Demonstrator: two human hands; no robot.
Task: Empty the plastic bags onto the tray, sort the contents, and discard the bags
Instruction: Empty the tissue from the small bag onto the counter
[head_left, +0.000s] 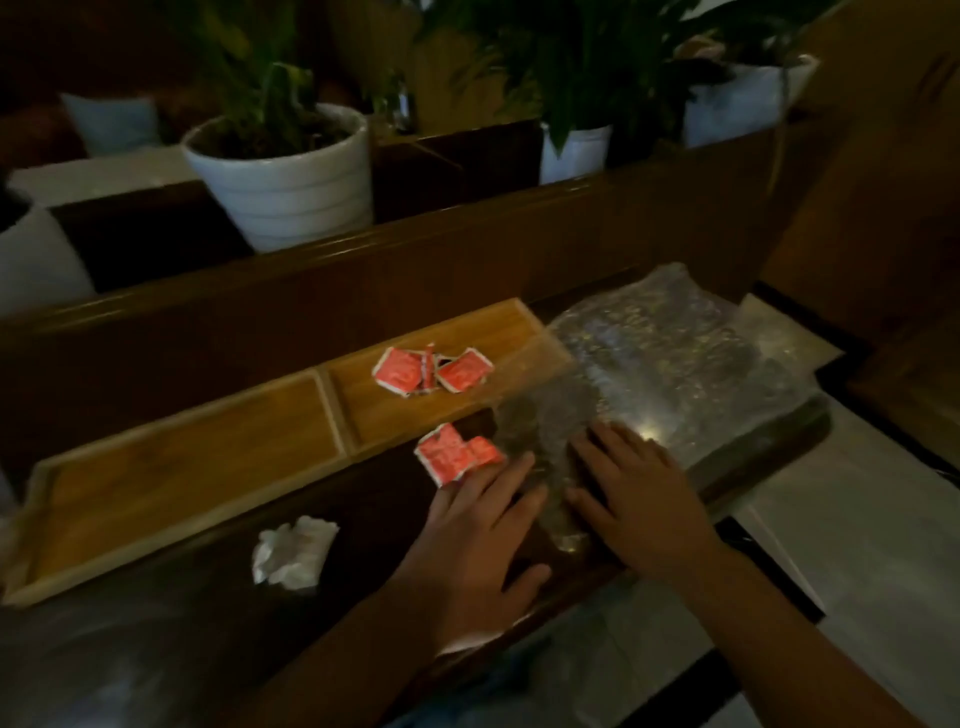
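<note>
A wooden two-compartment tray (182, 467) lies on the dark counter. Red sachets (431, 371) sit in its right compartment; the left compartment holds nothing. More red sachets (457, 454) lie on the counter just in front of the tray. A clear plastic bag (540, 431) lies flattened on the counter, and a larger pile of clear bags (665, 348) sits behind it to the right. My left hand (478, 540) rests flat beside the front sachets, fingers spread. My right hand (639, 493) presses flat on the bag, fingers spread.
A crumpled white wrapper (293, 553) lies on the counter to the left of my hands. A wooden ledge behind the tray carries white plant pots (291, 176). The counter edge runs along the right, with a pale floor below.
</note>
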